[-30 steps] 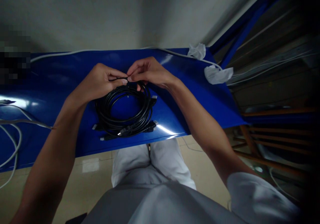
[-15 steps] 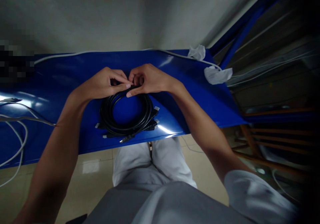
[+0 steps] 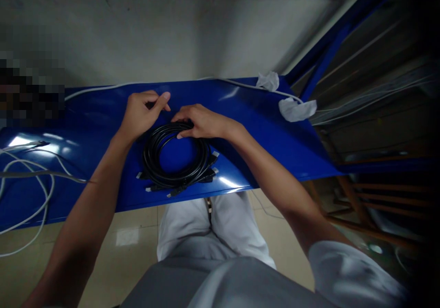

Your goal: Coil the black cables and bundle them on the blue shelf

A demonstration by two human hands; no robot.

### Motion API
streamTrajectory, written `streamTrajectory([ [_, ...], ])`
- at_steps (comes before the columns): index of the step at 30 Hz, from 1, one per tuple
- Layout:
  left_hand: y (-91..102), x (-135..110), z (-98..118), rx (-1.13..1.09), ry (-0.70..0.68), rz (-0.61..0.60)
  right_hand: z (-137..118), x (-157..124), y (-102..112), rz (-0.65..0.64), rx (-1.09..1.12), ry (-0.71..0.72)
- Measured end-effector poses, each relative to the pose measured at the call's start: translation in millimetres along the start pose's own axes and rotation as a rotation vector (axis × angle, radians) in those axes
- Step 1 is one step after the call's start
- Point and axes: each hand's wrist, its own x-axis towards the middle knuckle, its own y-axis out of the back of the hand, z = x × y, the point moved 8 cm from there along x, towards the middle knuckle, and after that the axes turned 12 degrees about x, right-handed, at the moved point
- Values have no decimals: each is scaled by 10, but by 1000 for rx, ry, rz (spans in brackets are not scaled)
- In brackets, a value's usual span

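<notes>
A coil of black cables (image 3: 151,154) lies flat on the blue tabletop (image 3: 237,129), with several metal-tipped plugs (image 3: 178,191) sticking out along its near side and flanks. My right hand (image 3: 197,121) is closed around the far rim of the coil, thumb on the inner side and fingers across the top. Just beyond the coil's far left edge, my left hand (image 3: 144,111) is raised off the cables. Its fingers are curled and the thumb is pressed towards them; whatever they may hold is too small to make out.
Loose white and grey cables (image 3: 44,193) lie at the left, some hanging over the table's front edge. Crumpled white wrapping (image 3: 297,109) sits at the right end along a white cord (image 3: 113,86). A blue frame post (image 3: 323,63) and wooden slatted furniture (image 3: 388,198) stand right.
My left hand has lifted off the coil and moved left, away from my right hand. My right hand has settled onto the coil's far rim. The view has shifted slightly.
</notes>
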Motion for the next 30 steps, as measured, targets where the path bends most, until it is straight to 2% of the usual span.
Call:
streamTrajectory([
  [5, 134, 26, -208, 71, 64, 158, -51, -19, 53, -64, 21, 10],
  [10, 188, 13, -329, 95, 95, 220, 145, -80, 261, -43, 90, -41],
  [13, 159, -2, -383, 101, 105, 213, 362, -167, 460, -7, 147, -111],
  [17, 112, -19, -425, 133, 102, 194, 670, -379, 816, 112, 200, -222],
  [21, 78, -30, -391, 161, 80, 161, 863, -649, 1090, 151, 161, -273],
  [26, 40, -45, -289, 210, 59, 130, 934, -933, 1195, 185, 202, -309],
  [30, -8, -55, -227, 227, 29, 123, 984, -1085, 1192, 334, 282, -315],
])
